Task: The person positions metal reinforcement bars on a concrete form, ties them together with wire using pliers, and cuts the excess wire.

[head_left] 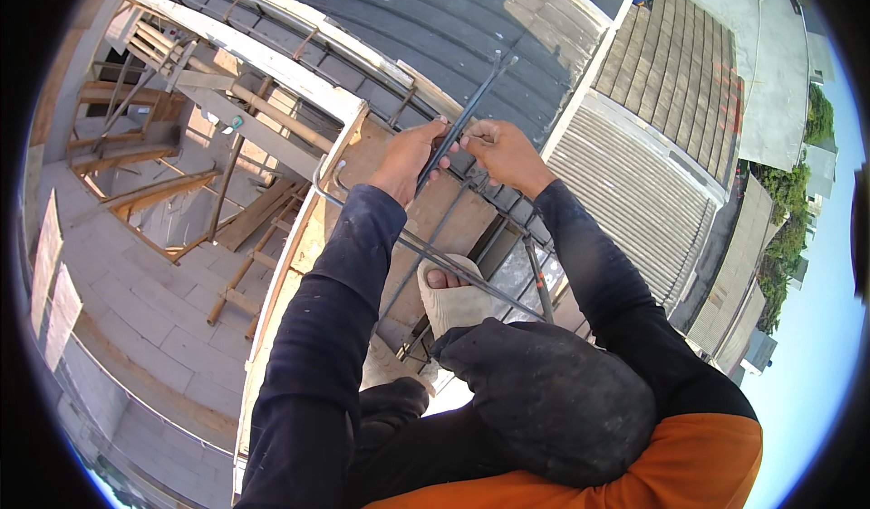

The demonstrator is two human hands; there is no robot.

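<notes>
My left hand (408,162) is closed around a slim dark bundle of thin rods or wires (471,107), whose two tips point away over the dark roof. Beside it, my right hand (509,154) has thumb and fingers pinched together close to the bundle; what lies between them is too small to make out. Below my hands, steel reinforcing bars (441,257) cross over a wooden formwork board (444,205). A bent bar end (326,187) curves up left of my left wrist. My foot in a pale shoe (449,300) stands beneath the bars.
On the left, the formwork's pale edge (281,314) drops to a lower level with a wooden ladder (240,300), planks and bamboo poles. A long rebar cage (304,47) runs up to the far left. Dark roofing (399,10) lies ahead, corrugated sheets (634,178) to the right.
</notes>
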